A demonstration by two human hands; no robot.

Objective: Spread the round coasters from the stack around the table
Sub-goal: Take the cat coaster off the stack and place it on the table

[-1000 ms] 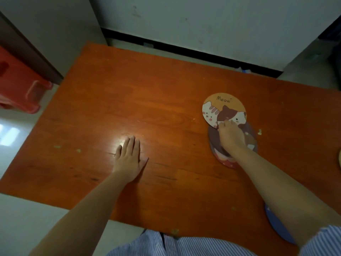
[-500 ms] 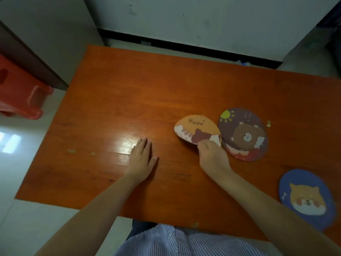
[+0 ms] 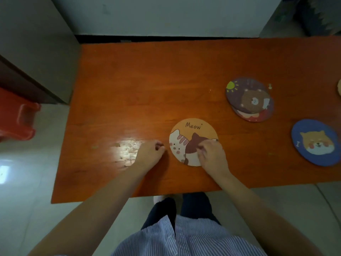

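An orange "Meow" cat coaster lies flat near the table's front edge. My right hand rests on its lower right part, fingertips curled on its face. My left hand sits just left of the coaster, fingers curled shut, holding nothing. The remaining stack, topped by a purple bear coaster over a red one, lies to the right. A blue dog coaster lies alone at the front right. The edge of another coaster shows at the right border.
The orange wooden table has bare surface across its back and left. A red plastic stool stands on the floor to the left, beside a grey cabinet. My legs and striped shirt are below the table's front edge.
The cat coaster went from the stack to the left, was held tilted, and now lies flat near the front edge. My left hand curled from flat into a loose fist.
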